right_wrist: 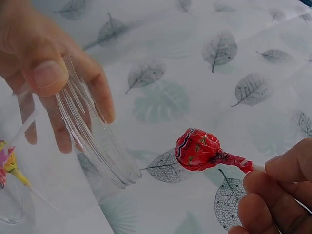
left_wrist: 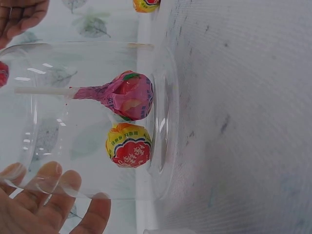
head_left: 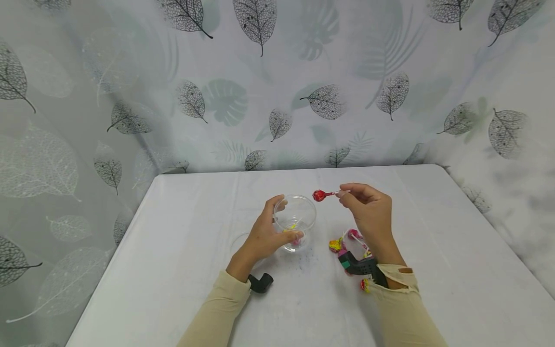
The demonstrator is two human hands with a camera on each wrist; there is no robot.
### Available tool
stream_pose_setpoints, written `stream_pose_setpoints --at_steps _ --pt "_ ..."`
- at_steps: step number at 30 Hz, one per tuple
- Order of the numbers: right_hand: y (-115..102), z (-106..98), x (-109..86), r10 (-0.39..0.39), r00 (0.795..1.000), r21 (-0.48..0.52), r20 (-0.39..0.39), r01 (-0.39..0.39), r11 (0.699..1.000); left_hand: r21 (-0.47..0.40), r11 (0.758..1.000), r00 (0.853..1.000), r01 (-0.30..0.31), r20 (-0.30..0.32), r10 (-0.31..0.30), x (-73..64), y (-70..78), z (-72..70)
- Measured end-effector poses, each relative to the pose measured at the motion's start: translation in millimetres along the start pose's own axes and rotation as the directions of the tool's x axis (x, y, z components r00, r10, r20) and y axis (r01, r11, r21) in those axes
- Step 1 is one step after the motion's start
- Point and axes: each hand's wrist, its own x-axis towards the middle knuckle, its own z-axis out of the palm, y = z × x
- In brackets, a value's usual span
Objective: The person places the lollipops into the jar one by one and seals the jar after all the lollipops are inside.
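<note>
My left hand (head_left: 262,236) grips a clear plastic jar (head_left: 296,214) round its side, thumb in front and fingers behind. Inside, against the bottom, sit a pink-wrapped lollipop (left_wrist: 130,95) with its white stick up and a yellow-and-red lollipop (left_wrist: 129,147). Just right of the jar's rim, my right hand (head_left: 370,207) pinches a red-wrapped lollipop (head_left: 319,195) by its white stick between thumb and fingertips. The red head points left toward the jar and stands apart from it, as the right wrist view (right_wrist: 197,149) also shows.
Several more lollipops (head_left: 335,245) lie on the white table (head_left: 451,270) below the right wrist, partly covered by a black wrist device (head_left: 362,266). One yellow-red lollipop (head_left: 364,285) lies nearer. A clear round lid (head_left: 237,242) is partly hidden behind the left hand. Leaf-patterned cloth stands behind.
</note>
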Motion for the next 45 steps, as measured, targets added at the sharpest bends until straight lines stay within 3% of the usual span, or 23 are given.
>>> stream_pose_setpoints --at_steps 14,21,31,45 --pt "-0.7 10.2 -1.2 0.032 0.999 -0.006 0.042 -0.031 0.999 0.001 1.000 1.000 0.014 0.005 -0.014 0.0 0.6 -0.1" --pt "0.2 15.4 -2.2 0.042 0.997 -0.065 0.072 -0.038 0.997 0.003 1.000 1.000 0.012 -0.002 -0.012 -0.1 1.6 0.1" --pt "1.4 20.5 -5.6 -0.015 0.993 -0.113 0.117 0.028 0.993 -0.014 0.999 0.999 0.037 0.006 -0.037 -0.3 1.9 0.4" --pt "3.0 26.6 -8.4 -0.033 0.988 -0.160 0.153 0.058 0.985 -0.001 0.999 0.999 0.032 -0.003 -0.032 0.6 1.3 0.5"
